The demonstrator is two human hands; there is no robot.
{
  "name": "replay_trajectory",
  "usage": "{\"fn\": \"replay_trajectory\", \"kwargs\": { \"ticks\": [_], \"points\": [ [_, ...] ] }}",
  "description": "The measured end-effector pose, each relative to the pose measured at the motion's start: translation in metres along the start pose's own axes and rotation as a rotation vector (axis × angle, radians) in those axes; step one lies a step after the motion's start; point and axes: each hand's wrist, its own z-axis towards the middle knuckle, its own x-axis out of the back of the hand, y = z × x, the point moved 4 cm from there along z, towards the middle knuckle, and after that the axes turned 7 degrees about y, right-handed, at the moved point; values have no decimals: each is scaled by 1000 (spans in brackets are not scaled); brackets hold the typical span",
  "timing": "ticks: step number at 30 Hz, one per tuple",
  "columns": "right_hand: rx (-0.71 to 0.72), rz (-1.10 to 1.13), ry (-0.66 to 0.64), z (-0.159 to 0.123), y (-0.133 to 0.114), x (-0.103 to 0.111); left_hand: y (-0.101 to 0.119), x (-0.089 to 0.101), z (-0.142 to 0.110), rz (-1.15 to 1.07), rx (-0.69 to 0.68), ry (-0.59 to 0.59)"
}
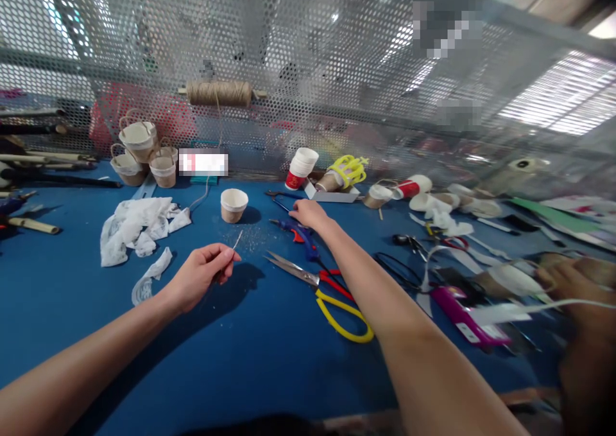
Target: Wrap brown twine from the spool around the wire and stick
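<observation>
My left hand is closed, pinching a short, thin piece of twine that points upward between thumb and forefinger. Further forward, my right hand has its fingers closed on a handle of dark pliers lying on the table. Just in front of the left hand stands a small paper cup wrapped in brown cord with a white cloth rim. Close below my right hand lies a blue glue gun with a red trigger. Scissors with red and yellow handles lie spread under my right forearm.
White cloth scraps lie left on the blue table. Finished small baskets stand behind them, near a twine spool on the mesh. Stacked paper cups stand at the back. Another person's hand works at right beside a purple device.
</observation>
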Motion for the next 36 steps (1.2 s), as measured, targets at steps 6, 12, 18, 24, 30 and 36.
{"fn": "replay_trajectory", "kwargs": {
  "ticks": [6,12,18,24,30,36],
  "points": [
    [145,3,-70,28,-13,-13,-1,2,2,53,-27,5],
    [202,52,-69,31,-23,-11,0,1,3,62,-13,4],
    [169,167,23,17,-28,13,0,1,4,65,-30,3],
    [346,483,-67,-79,-67,33,2,-1,1,-23,-35,-10],
    [294,1319,-69,-151,-100,20,-1,-12,-5,-158,22,-39],
    [144,1593,38,-161,-104,12,5,-13,-10,41,1,-123]
  ]
}}
